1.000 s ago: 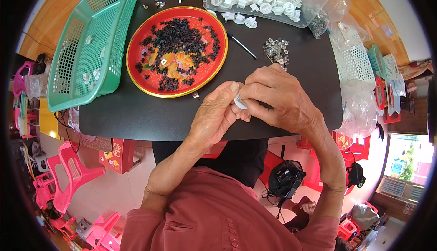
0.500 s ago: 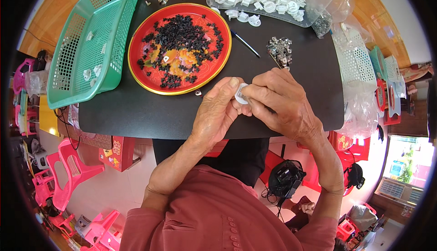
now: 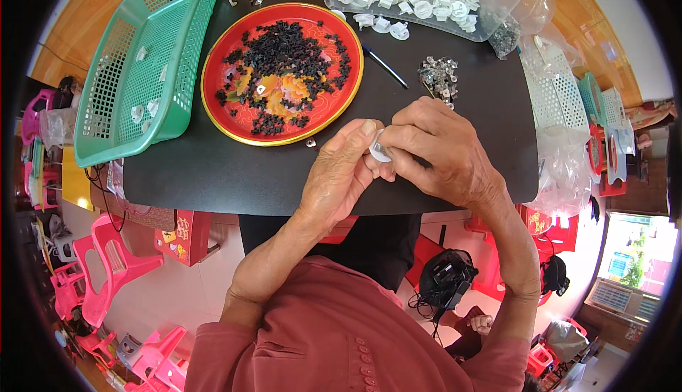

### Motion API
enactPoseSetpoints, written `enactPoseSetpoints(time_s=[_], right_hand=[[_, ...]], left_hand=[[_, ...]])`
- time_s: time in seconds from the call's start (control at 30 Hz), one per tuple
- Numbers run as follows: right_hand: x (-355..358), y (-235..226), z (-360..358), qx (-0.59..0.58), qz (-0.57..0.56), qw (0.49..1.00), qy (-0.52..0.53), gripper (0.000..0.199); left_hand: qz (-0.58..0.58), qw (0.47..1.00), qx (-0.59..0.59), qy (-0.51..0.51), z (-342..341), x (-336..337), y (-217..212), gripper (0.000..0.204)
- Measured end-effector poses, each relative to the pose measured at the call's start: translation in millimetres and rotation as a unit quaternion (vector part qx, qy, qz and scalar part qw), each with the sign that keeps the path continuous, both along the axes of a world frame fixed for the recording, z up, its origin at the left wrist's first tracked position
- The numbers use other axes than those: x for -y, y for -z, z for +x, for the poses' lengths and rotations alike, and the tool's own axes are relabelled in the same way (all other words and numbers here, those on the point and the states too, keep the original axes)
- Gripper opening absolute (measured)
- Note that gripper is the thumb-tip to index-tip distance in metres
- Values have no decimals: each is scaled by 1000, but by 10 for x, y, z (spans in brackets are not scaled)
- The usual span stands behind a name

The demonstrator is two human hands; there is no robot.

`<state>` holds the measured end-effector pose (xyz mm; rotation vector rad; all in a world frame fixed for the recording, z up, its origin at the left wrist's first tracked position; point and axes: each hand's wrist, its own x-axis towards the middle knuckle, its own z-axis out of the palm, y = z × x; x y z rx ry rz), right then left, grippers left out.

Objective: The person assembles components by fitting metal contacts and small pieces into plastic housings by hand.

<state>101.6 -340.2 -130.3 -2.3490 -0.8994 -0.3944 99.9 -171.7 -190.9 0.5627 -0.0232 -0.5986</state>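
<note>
Between my two hands, above the near part of the dark table [image 3: 213, 182], is a small round white plastic part [image 3: 379, 149]. My left hand [image 3: 342, 163] pinches it from the left, thumb on top and fingers curled beneath. From the right, my right hand [image 3: 442, 152] bends over the same part with thumb and index finger against it; the fingertips and anything small in them are hidden. Beyond my left hand lies a red round tray [image 3: 234, 126] with a gold rim, spread with many small black pieces [image 3: 273, 47]. A small metal piece [image 3: 310, 142] sits beside the tray's near edge.
A green mesh basket [image 3: 181, 72] with a few white parts stands at left. At the back right, a clear plastic bin [image 3: 483, 35] holds many white parts, with several loose ones [image 3: 381, 25] before it. A pen [image 3: 385, 67] and a heap of metal pieces [image 3: 439, 78] lie nearer.
My right hand has shifted slightly over the white part, its knuckles a little higher. My left hand keeps its pinch, and the view has moved very slightly.
</note>
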Motion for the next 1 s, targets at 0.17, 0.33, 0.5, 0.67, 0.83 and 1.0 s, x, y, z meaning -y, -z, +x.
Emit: enactPoseSetpoints(time_s=[0.17,0.33,0.5,0.67,0.83,1.0], right_hand=[[25,-31,37,25,-56,998,-19,15],[17,-9,6,35,-66,997,-12,18],[54,48,-42,-5,-58,998,5,29],[39,12,-65,-20,-25,999,17,30],[40,-24,-63,-93,30,995,-9,28],[10,-21,-65,-131,88,987,-7,28]], left_hand=[[6,1000,-5,-4,-7,-12,-9,31],[0,1000,8,-1,3,-29,15,32],[12,1000,17,15,11,-62,-26,29],[116,987,104,39,-33,-117,-74,34],[145,975,161,57,-40,-195,-148,35],[122,974,178,74,-27,-219,-162,38]])
